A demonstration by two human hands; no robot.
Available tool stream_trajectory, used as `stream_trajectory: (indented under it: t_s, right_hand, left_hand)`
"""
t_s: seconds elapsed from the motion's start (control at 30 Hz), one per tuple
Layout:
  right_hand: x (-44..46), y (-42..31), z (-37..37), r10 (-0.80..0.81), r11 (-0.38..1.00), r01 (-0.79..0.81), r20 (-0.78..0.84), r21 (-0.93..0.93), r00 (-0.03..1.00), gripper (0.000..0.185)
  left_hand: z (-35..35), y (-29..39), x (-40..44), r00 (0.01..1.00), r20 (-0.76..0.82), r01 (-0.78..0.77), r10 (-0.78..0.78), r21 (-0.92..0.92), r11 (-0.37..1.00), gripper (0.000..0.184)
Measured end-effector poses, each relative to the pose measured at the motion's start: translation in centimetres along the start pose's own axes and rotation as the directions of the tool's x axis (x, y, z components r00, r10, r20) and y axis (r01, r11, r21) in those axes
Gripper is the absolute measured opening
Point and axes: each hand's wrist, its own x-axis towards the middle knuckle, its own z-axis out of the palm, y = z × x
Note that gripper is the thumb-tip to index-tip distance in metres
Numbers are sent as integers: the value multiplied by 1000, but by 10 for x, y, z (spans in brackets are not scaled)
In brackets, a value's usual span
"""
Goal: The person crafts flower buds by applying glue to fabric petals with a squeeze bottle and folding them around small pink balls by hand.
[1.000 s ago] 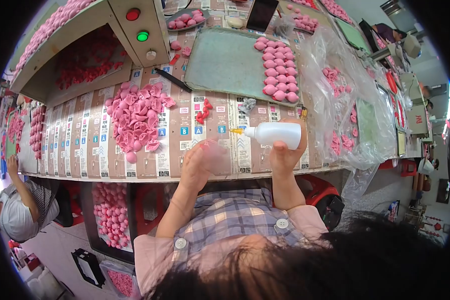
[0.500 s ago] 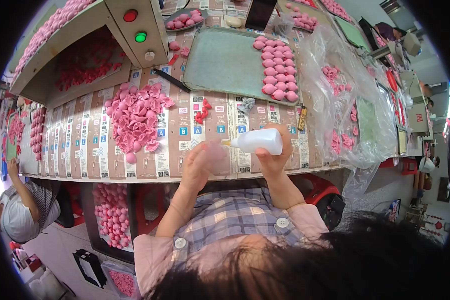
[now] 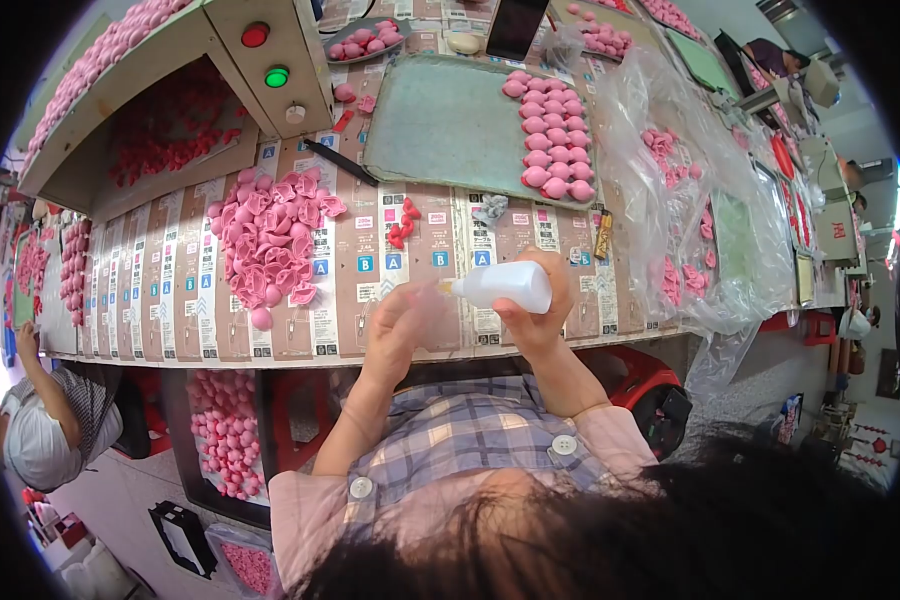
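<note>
My right hand (image 3: 542, 310) is wrapped round a white squeeze bottle (image 3: 510, 286), tilted on its side with its yellowish nozzle pointing left. The nozzle tip is close to the fingers of my left hand (image 3: 398, 325); whether it touches anything there is unclear. Those left fingers are curled and smeared by motion, with a pinkish blur at them that I cannot make out. Left of my hands lies a heap of pink rubbery pieces (image 3: 275, 235), some round and some hollow. A few small red pieces (image 3: 403, 224) lie beyond my left hand.
A greenish tray (image 3: 440, 120) holds rows of pink balls (image 3: 557, 135) at its right end. A machine (image 3: 280, 65) with red and green buttons stands at the back left. Clear plastic sheeting (image 3: 690, 220) covers pink pieces on the right. Another person (image 3: 50, 420) sits at far left.
The squeeze bottle and my right hand have shifted slightly left, towards my left hand. My left hand stays in about the same place, still blurred.
</note>
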Motion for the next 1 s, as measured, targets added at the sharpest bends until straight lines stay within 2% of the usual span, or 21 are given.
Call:
stream_trajectory:
  t_s: [0.1, 0.2, 0.3, 0.4, 0.43, 0.5, 0.6, 0.73, 0.83, 0.93, 1.0]
  right_hand:
    - [5, -5, 0, -41, 998, 42, 11, -54, 999, 41]
    - [0, -3, 1, -8, 1000, 8, 9, -25, 1000, 42]
    - [0, -2, 2, 1, 1000, 0, 18, -8, 1000, 42]
    - [0, -3, 1, -40, 998, 40, 8, -47, 999, 42]
    - [0, -3, 2, -57, 996, 57, 2, -64, 998, 42]
    - [-2, -3, 0, -15, 996, 22, -79, 85, 997, 44]
    - [-5, 1, -4, 69, 978, -40, -134, 205, 989, 45]
    - [-7, 3, -7, 139, 977, -118, -111, 180, 984, 46]
    - [-10, 9, -9, 103, 980, -92, -51, 178, 993, 45]
    - [-9, 2, -8, 126, 991, -125, -11, 53, 992, 44]
    - [-10, 1, -5, 129, 991, -128, -7, 40, 992, 44]
  left_hand:
    - [-3, 2, -1, 999, 4, -49, 49, 164, 985, 46]
    - [-4, 1, -1, 992, 19, -126, 125, 199, 972, 45]
    - [-5, 1, -1, 992, 24, -126, 123, 208, 970, 47]
    - [-11, -4, 0, 997, 14, -76, 75, 134, 988, 48]
    - [-10, -4, 1, 999, 15, -51, 50, 37, 998, 48]
    - [-7, -4, 2, 1000, 19, -1, 4, -158, 987, 47]
    - [-3, -1, 2, 999, -14, 43, -48, -255, 966, 45]
    - [-1, 1, 2, 995, -35, 82, -94, -259, 962, 45]
    - [0, 1, 2, 994, -33, 92, -103, -241, 966, 46]
    - [2, 1, 1, 992, -29, 114, -124, -230, 967, 47]
    - [0, 0, 1, 993, -12, 116, -121, -216, 969, 48]
